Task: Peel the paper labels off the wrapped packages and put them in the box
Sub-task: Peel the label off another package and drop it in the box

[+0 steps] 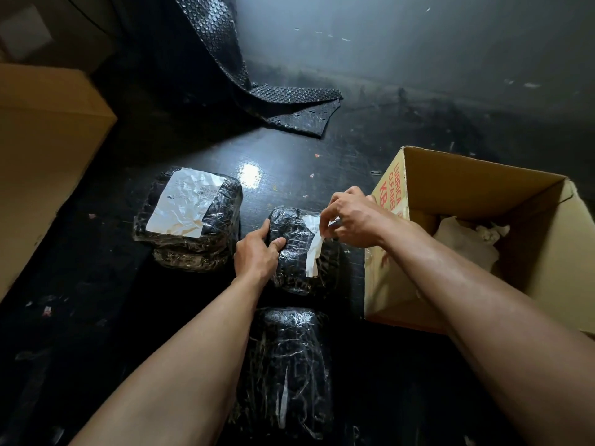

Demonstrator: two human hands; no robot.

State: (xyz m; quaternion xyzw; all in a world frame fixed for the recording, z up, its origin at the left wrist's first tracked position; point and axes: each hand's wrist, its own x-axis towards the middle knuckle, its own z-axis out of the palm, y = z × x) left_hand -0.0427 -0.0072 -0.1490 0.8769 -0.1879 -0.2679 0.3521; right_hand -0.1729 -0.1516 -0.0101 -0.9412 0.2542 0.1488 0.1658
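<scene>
Head view: bubble wrap [289,101] behind left package [222,226], box [467,181] right

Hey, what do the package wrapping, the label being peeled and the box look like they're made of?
The package wrapping: likely clear glossy plastic film over something black; it wrinkles and glints. The label: matte white paper, creased. The box: plain brown cardboard, matte, red print.

Red print runs down the cardboard box's [391,185] outer wall: "LUBRICA", "CLEANE", then "KB", each cut short. The large paper label's [183,204] fine print is too small to read.
</scene>
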